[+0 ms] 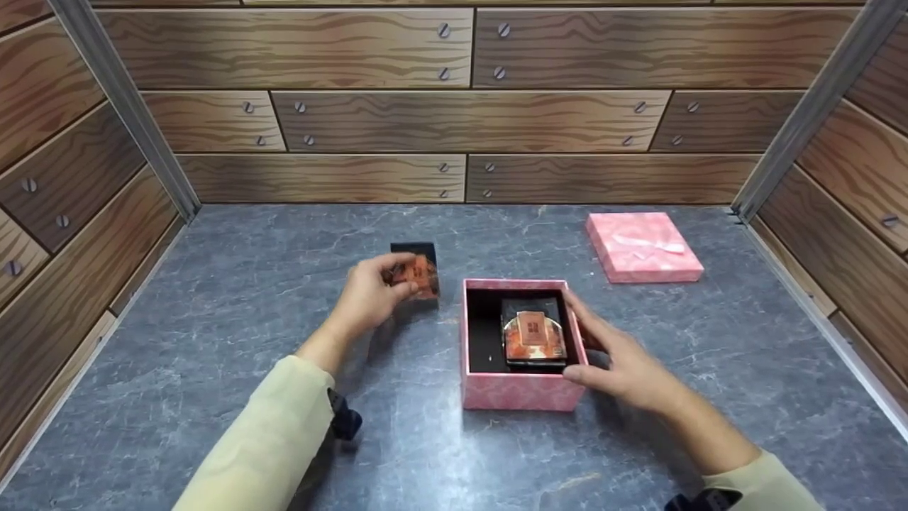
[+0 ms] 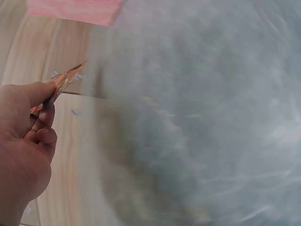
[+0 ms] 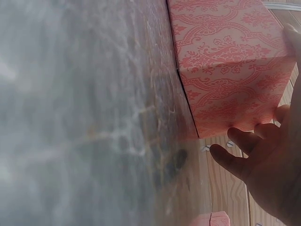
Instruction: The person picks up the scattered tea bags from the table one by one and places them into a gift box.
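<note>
My left hand (image 1: 372,291) pinches a small flat packet (image 1: 418,273), black with an orange label, between thumb and fingers above the table; the left wrist view shows it nearly edge-on. To its right stands an uncovered pink patterned gift box (image 1: 520,392) with a black inside. In the box's right part lies a stack of similar black-and-orange packets (image 1: 533,337). My right hand (image 1: 624,362) holds the box by its right side, thumb at the front corner and fingers along the side wall. In the right wrist view its fingertips (image 3: 237,136) are at the box's edge.
A pink lid (image 1: 645,245) with a pale bow lies behind and to the right of the box. The grey marbled table (image 1: 234,319) is bounded by wood-patterned walls (image 1: 369,121) at the back and both sides.
</note>
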